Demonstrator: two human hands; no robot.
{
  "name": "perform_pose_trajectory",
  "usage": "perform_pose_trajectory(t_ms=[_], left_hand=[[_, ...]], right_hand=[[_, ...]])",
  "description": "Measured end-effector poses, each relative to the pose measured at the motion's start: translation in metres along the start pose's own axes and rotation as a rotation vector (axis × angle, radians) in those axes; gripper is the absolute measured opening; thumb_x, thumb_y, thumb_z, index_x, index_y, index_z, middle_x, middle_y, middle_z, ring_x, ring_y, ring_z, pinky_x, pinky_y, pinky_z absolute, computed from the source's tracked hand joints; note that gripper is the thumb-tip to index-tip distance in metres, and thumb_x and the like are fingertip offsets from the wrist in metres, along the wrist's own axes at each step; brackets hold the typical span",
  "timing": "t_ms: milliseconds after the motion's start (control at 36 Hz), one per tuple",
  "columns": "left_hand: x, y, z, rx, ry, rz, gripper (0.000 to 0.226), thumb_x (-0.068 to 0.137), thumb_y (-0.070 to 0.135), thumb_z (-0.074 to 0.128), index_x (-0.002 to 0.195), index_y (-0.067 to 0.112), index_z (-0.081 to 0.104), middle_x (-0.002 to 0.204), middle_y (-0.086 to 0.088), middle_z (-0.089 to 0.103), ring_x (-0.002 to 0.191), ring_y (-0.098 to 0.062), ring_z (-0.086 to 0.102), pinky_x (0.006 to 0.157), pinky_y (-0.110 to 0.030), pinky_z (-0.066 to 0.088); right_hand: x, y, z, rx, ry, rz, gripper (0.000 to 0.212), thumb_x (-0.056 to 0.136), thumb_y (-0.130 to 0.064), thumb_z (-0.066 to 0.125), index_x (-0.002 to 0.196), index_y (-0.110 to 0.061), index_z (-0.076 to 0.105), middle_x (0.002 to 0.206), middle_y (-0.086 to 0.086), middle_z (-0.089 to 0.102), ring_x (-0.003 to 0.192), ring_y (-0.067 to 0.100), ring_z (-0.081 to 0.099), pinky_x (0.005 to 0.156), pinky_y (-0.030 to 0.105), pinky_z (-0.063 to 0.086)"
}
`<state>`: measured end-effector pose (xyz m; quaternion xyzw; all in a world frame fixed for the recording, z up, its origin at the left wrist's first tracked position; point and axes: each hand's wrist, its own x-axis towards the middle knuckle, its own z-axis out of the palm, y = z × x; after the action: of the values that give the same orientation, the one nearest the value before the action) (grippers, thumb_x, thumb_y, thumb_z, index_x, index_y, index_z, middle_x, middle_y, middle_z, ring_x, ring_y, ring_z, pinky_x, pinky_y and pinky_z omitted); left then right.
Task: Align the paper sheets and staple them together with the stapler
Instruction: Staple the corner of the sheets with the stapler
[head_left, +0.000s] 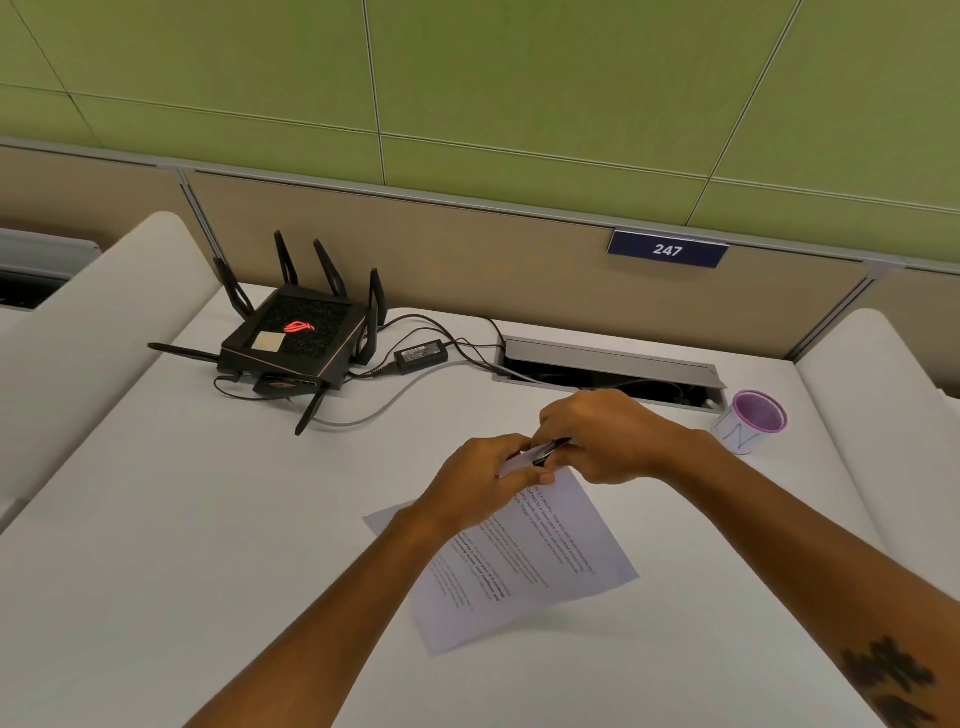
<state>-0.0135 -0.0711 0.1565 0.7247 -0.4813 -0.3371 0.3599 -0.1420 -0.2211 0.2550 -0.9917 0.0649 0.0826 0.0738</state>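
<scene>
On the white desk lie the white printed paper sheets, stacked and turned at an angle, their far corner lifted off the surface at about the centre of the view. The left hand reaches in from six o'clock and pinches that raised corner, its fingers curled closed around the paper edge. The right hand comes in from four o'clock and wraps a small dark stapler, of which only a short black end shows between the two hands; its fingers are closed around the tool, and the stapler's mouth sits at the pinched corner of the sheets. Whether the stapler is pressed fully shut cannot be told, since the hands cover most of it. The two hands touch or nearly touch at the corner.

At ten o'clock from the hands stands a black router with upright antennas and a glowing red emblem, and just beside it, toward twelve o'clock, a black power brick with dark cables and one grey cable trailing across the desk. At one o'clock a long grey cable hatch is set in the desk, its lid tilted open. At two o'clock, near the right wrist, stands a white cup with a purple rim. A blue plate reading 247 hangs on the beige partition behind.
</scene>
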Motion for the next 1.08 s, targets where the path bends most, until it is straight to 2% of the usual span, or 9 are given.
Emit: perform_pose_trajectory(t_ms=[111, 250, 361, 444, 528, 611, 722, 833, 1083], left_hand=[[-0.004, -0.004, -0.005, -0.009, -0.018, 0.0, 0.047, 0.099, 0.05, 0.072, 0.136, 0.024, 0.066, 0.123, 0.002, 0.078, 0.103, -0.022, 0.077, 0.089, -0.035, 0.065], [-0.01, -0.013, -0.009, -0.024, 0.02, -0.019, 0.027, 0.103, 0.042, 0.069, 0.111, 0.017, 0.074, 0.1, 0.004, 0.079, 0.085, -0.016, 0.076, 0.072, -0.022, 0.057], [-0.014, -0.013, -0.012, -0.013, 0.042, -0.015, 0.019, 0.102, 0.038, 0.071, 0.108, 0.02, 0.074, 0.096, 0.008, 0.076, 0.082, -0.011, 0.074, 0.064, -0.014, 0.054], [-0.018, -0.01, -0.015, -0.054, 0.051, -0.027, 0.011, 0.103, 0.038, 0.071, 0.107, 0.027, 0.071, 0.097, 0.01, 0.076, 0.08, -0.011, 0.076, 0.064, -0.014, 0.056], [-0.02, -0.007, -0.02, -0.081, 0.079, -0.053, 0.017, 0.102, 0.042, 0.07, 0.109, 0.027, 0.072, 0.097, 0.011, 0.077, 0.078, -0.011, 0.077, 0.064, -0.016, 0.058], [-0.024, -0.001, -0.024, -0.124, 0.104, -0.068, 0.019, 0.103, 0.041, 0.07, 0.111, 0.024, 0.073, 0.1, 0.008, 0.079, 0.077, -0.009, 0.077, 0.065, -0.014, 0.059], [-0.028, 0.005, -0.03, -0.236, 0.153, -0.089, 0.019, 0.103, 0.038, 0.07, 0.111, 0.021, 0.075, 0.097, 0.002, 0.081, 0.079, -0.011, 0.079, 0.067, -0.022, 0.064], [-0.031, 0.012, -0.034, -0.363, 0.187, -0.11, 0.018, 0.103, 0.036, 0.071, 0.108, 0.02, 0.078, 0.097, -0.001, 0.083, 0.083, -0.024, 0.081, 0.077, -0.043, 0.069], [-0.043, 0.031, -0.044, -0.513, 0.26, -0.105, 0.015, 0.105, 0.026, 0.069, 0.116, 0.023, 0.078, 0.105, 0.0, 0.085, 0.096, -0.028, 0.081, 0.093, -0.054, 0.066]], right_hand=[[-0.001, 0.0, 0.002, 0.041, -0.026, 0.017, 0.02, 0.097, -0.037, 0.067, 0.113, -0.031, 0.076, 0.098, -0.016, 0.07, 0.083, 0.013, 0.064, 0.071, 0.024, 0.055], [-0.002, 0.0, 0.002, 0.117, -0.076, 0.028, 0.025, 0.096, -0.036, 0.069, 0.122, -0.033, 0.069, 0.111, -0.018, 0.067, 0.095, 0.009, 0.062, 0.081, 0.028, 0.055], [-0.002, 0.002, 0.003, 0.226, -0.14, 0.068, 0.04, 0.094, -0.037, 0.072, 0.13, -0.039, 0.056, 0.125, -0.022, 0.06, 0.105, 0.007, 0.059, 0.088, 0.026, 0.053], [-0.003, 0.006, 0.006, 0.334, -0.095, 0.136, 0.05, 0.095, -0.031, 0.073, 0.138, -0.038, 0.05, 0.132, -0.018, 0.056, 0.11, 0.009, 0.06, 0.093, 0.026, 0.055], [-0.008, 0.01, 0.007, 0.561, 0.001, 0.22, 0.051, 0.097, -0.021, 0.071, 0.14, -0.035, 0.048, 0.132, -0.016, 0.054, 0.113, 0.007, 0.061, 0.084, 0.017, 0.054], [-0.017, 0.012, 0.008, 0.719, 0.157, 0.297, 0.043, 0.099, -0.019, 0.067, 0.135, -0.034, 0.05, 0.121, -0.014, 0.062, 0.099, 0.008, 0.066, 0.076, 0.023, 0.056], [-0.027, 0.007, 0.012, 0.999, 0.384, 0.391, 0.032, 0.098, -0.017, 0.069, 0.124, -0.032, 0.058, 0.098, -0.009, 0.066, 0.077, 0.006, 0.062, 0.071, 0.029, 0.056], [-0.031, -0.001, 0.016, 1.063, 0.535, 0.489, 0.016, 0.092, -0.023, 0.077, 0.104, -0.028, 0.069, 0.093, 0.001, 0.067, 0.073, 0.012, 0.056, 0.062, 0.026, 0.048], [-0.059, -0.016, -0.007, 0.977, 0.439, 0.574, 0.017, 0.085, -0.045, 0.079, 0.084, -0.028, 0.079, 0.081, -0.011, 0.074, 0.068, 0.018, 0.058, 0.053, 0.028, 0.04]])
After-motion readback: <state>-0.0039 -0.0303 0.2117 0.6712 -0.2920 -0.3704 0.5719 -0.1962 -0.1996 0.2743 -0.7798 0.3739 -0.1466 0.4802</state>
